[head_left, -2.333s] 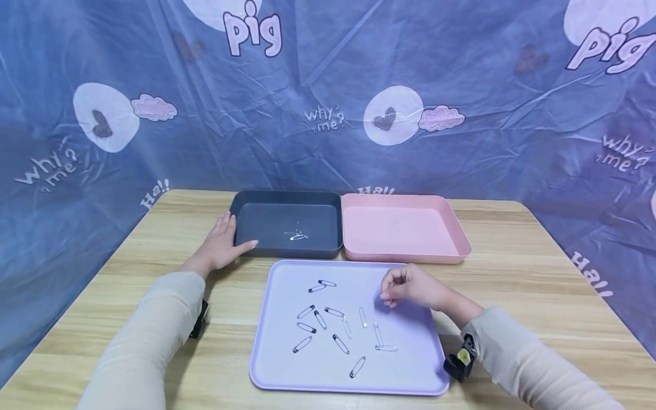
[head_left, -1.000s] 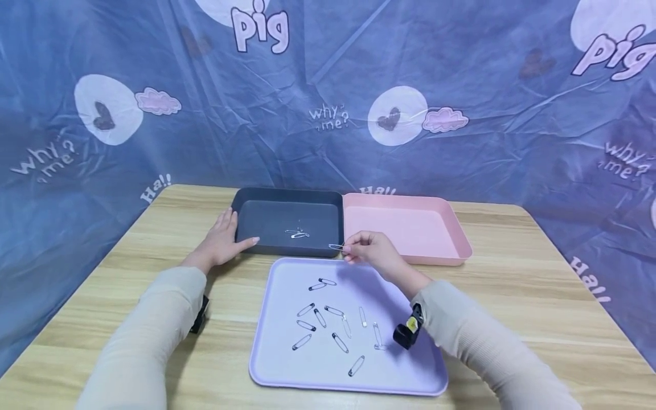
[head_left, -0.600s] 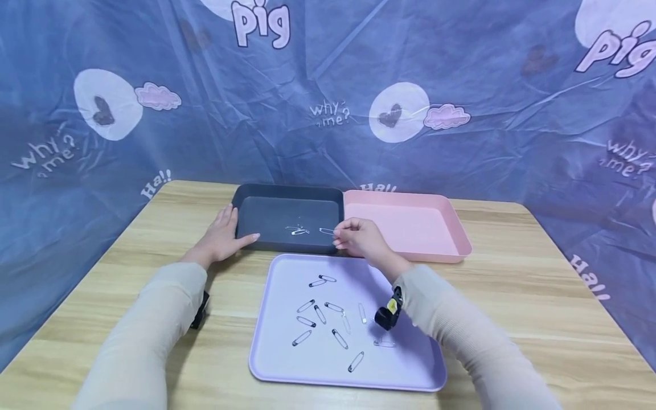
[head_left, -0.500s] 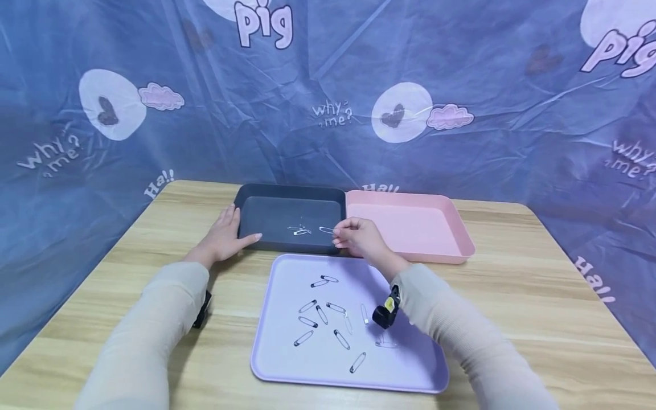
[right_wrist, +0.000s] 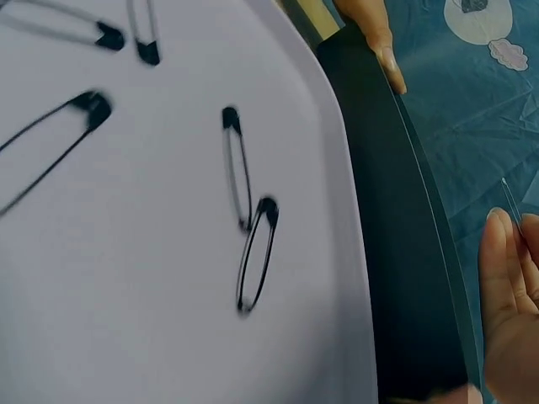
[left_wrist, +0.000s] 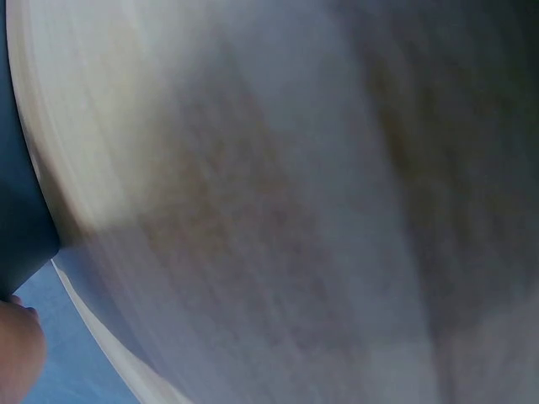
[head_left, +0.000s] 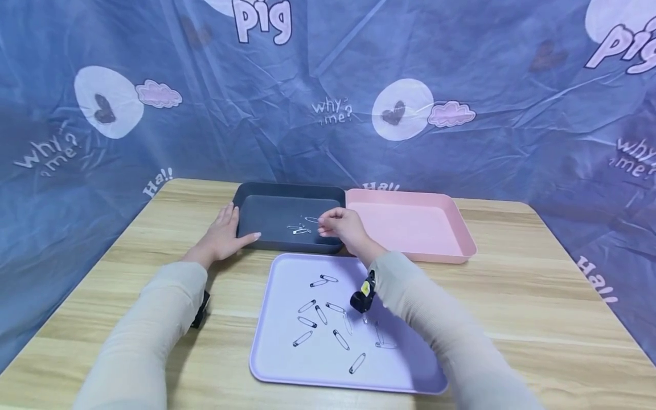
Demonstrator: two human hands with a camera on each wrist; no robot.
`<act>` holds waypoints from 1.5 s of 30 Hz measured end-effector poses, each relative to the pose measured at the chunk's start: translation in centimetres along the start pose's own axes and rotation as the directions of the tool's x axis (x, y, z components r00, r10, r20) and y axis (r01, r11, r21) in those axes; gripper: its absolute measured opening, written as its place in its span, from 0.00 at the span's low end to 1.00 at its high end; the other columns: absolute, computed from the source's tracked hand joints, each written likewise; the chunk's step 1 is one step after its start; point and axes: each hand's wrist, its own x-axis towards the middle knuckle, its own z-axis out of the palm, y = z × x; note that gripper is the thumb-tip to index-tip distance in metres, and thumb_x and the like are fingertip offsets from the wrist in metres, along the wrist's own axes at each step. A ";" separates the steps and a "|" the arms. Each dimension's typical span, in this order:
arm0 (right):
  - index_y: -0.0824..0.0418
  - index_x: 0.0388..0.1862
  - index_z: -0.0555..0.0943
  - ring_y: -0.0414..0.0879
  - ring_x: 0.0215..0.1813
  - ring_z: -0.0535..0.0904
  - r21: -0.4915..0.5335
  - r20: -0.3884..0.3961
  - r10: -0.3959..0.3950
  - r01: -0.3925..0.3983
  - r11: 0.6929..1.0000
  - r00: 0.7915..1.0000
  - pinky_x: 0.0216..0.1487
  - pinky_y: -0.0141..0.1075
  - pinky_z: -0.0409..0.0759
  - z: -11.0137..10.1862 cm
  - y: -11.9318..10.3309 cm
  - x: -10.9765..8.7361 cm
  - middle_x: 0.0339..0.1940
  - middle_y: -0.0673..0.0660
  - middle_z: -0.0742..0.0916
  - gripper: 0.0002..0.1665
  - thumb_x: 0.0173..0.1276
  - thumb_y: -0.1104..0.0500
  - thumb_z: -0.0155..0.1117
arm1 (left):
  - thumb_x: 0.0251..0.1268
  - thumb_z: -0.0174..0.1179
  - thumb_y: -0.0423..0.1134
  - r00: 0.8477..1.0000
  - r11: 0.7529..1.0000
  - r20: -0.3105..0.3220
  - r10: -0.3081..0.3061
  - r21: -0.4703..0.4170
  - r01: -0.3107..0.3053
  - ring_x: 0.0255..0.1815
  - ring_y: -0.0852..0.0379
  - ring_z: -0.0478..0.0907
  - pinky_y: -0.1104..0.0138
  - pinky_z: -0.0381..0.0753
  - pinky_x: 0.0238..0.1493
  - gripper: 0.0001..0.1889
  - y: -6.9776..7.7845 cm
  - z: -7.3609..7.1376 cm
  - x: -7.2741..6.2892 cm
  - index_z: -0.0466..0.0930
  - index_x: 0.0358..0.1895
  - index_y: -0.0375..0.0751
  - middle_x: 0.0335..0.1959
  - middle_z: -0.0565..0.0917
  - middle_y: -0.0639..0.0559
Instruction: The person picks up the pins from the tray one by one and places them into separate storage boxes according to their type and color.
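Observation:
My right hand [head_left: 342,228] pinches a silver safety pin [head_left: 311,220] between thumb and fingertips, above the right part of the dark grey tray [head_left: 271,208]. In the right wrist view the same pin [right_wrist: 510,200] sticks out past the fingertips. A few silver safety pins [head_left: 299,230] lie together on the dark tray's floor, just left of that hand. My left hand [head_left: 220,236] rests against the dark tray's left end, fingers extended along the outside and thumb over the front rim. Several black-headed safety pins [head_left: 320,315] and some silver ones [head_left: 385,345] lie scattered on the lilac tray [head_left: 307,378].
A pink tray [head_left: 410,225] adjoins the dark tray on its right. The lilac tray lies in front of both on the wooden table [head_left: 523,273]. A blue printed cloth [head_left: 287,142] hangs behind the table. My right forearm crosses the lilac tray's right side.
My right hand has risen from the lilac tray with a silver safety pin and moved left and away from me, over the dark tray. The left hand has stayed in place.

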 end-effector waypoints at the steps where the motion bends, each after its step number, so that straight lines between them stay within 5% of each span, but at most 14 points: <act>1: 0.76 0.33 0.73 0.42 0.20 0.77 0.002 -0.004 0.007 -0.007 1.000 1.000 0.29 0.34 0.78 0.3 0.0 0.2 0.23 0.61 0.81 0.05 0.58 0.73 0.53 | 0.52 0.36 0.70 1.000 1.000 -0.002 -0.001 -0.001 0.001 0.65 0.41 0.28 0.51 0.35 0.61 0.53 0.0 0.0 0.0 0.32 0.64 0.25 0.65 0.31 0.33; 9: 0.76 0.31 0.74 0.42 0.19 0.77 0.012 -0.042 0.027 -0.026 1.000 0.999 0.29 0.34 0.78 1.7 0.2 1.8 0.32 0.73 0.79 0.04 0.57 0.74 0.53 | 0.53 0.36 0.69 1.000 1.000 0.002 -0.002 0.005 0.002 0.65 0.40 0.28 0.52 0.34 0.61 0.53 -0.3 0.1 -0.2 0.32 0.63 0.24 0.65 0.32 0.32; 17: 0.78 0.32 0.74 0.41 0.19 0.77 -0.031 -0.051 0.028 -0.030 0.999 0.998 0.30 0.34 0.78 2.0 0.1 2.6 0.33 0.72 0.79 0.05 0.59 0.75 0.51 | 0.53 0.37 0.69 1.000 1.000 -0.001 0.002 0.000 -0.002 0.65 0.41 0.28 0.52 0.34 0.61 0.52 -0.3 0.2 0.0 0.32 0.63 0.25 0.65 0.31 0.34; 20: 0.80 0.37 0.73 0.40 0.19 0.76 -0.082 -0.060 0.075 -0.079 0.993 0.995 0.36 0.38 0.78 2.5 -0.5 2.3 0.38 0.74 0.78 0.09 0.60 0.74 0.49 | 0.53 0.36 0.70 1.000 1.000 -0.001 0.005 0.002 -0.005 0.65 0.41 0.28 0.52 0.34 0.62 0.52 -0.2 0.3 0.1 0.32 0.64 0.25 0.65 0.31 0.34; 24: 0.79 0.37 0.74 0.42 0.19 0.76 -0.110 -0.097 0.112 -0.122 0.986 0.989 0.34 0.38 0.78 2.7 0.7 3.6 0.34 0.71 0.80 0.09 0.60 0.73 0.49 | 0.53 0.36 0.70 1.000 1.000 -0.001 0.009 0.002 -0.009 0.65 0.41 0.28 0.52 0.34 0.62 0.52 -0.1 0.4 0.2 0.33 0.64 0.25 0.65 0.31 0.34; 26: 0.77 0.32 0.76 0.44 0.19 0.78 -0.079 -0.096 0.091 -0.099 0.992 0.991 0.28 0.36 0.79 2.0 3.0 5.6 0.27 0.67 0.81 0.07 0.59 0.73 0.50 | 0.53 0.36 0.70 1.000 1.000 -0.005 0.010 0.004 -0.010 0.65 0.41 0.28 0.52 0.34 0.62 0.52 -0.1 0.5 0.3 0.32 0.64 0.25 0.65 0.31 0.34; 32: 0.70 0.25 0.78 0.50 0.20 0.80 0.047 -0.099 0.102 -0.098 0.994 0.990 0.23 0.38 0.78 -0.6 14.6 16.7 0.20 0.62 0.82 0.03 0.54 0.69 0.59 | 0.53 0.36 0.70 1.000 1.000 -0.009 0.008 0.009 -0.008 0.65 0.42 0.28 0.53 0.34 0.62 0.52 -0.1 0.6 0.4 0.32 0.64 0.25 0.65 0.31 0.35; 35: 0.69 0.27 0.79 0.50 0.22 0.80 0.082 -0.152 0.171 -0.160 0.984 0.973 0.25 0.38 0.79 -0.5 16.2 18.5 0.22 0.62 0.82 0.03 0.52 0.70 0.60 | 0.53 0.36 0.70 1.000 1.000 -0.011 0.010 0.007 -0.010 0.65 0.42 0.27 0.53 0.34 0.62 0.52 -0.1 0.6 0.4 0.32 0.64 0.25 0.65 0.31 0.34; 40: 0.71 0.27 0.78 0.50 0.22 0.80 0.114 -0.215 0.217 -0.196 0.974 0.952 0.25 0.37 0.79 0.6 13.9 16.4 0.21 0.64 0.82 0.05 0.51 0.75 0.56 | 0.52 0.37 0.70 1.000 1.000 -0.013 0.009 0.003 -0.009 0.65 0.42 0.27 0.53 0.34 0.62 0.53 -0.1 0.5 0.4 0.33 0.64 0.25 0.65 0.31 0.34; 45: 0.74 0.32 0.78 0.45 0.22 0.78 0.095 -0.228 0.226 -0.209 0.973 0.947 0.30 0.36 0.79 2.3 8.0 11.0 0.26 0.66 0.82 0.07 0.55 0.74 0.54 | 0.52 0.37 0.70 1.000 1.000 -0.026 0.005 0.002 -0.005 0.65 0.42 0.28 0.52 0.36 0.62 0.53 -0.3 0.4 0.4 0.34 0.64 0.25 0.65 0.32 0.34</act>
